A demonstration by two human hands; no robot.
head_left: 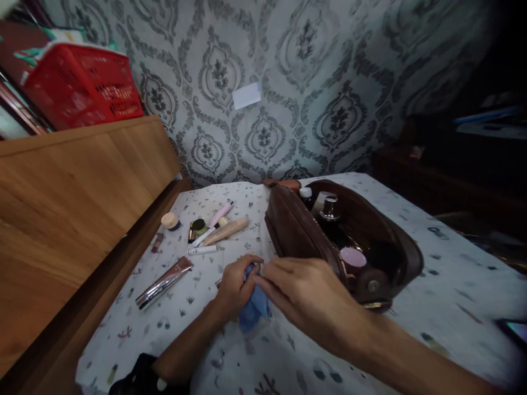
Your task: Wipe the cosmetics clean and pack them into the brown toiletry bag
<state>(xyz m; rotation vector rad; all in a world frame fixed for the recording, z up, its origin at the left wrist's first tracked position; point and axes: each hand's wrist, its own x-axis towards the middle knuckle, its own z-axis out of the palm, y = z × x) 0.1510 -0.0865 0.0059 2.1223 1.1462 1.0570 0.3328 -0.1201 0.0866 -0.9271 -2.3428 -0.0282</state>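
My left hand (237,282) is closed around a small blue cloth (254,310), whose lower part hangs below the fingers. A short silvery end of some slim item (218,283) sticks out at the left of this hand; the rest is hidden. My right hand (307,291) meets the left one, thumb and fingers pinched together at the cloth's upper part. Just beyond the right hand stands an open brown leather bag (298,225). Inside it are a silver-capped bottle (329,208), a white-capped bottle (305,193) and a round pink lid (353,257).
Left of my hands lie a shiny rose-coloured tube (164,282), a beige tube (226,230), a white pen-like stick (202,250), a pink tube (221,214) and a beige-lidded jar (170,221). A wooden panel (82,203) rises at left, with a red basket (86,85) above.
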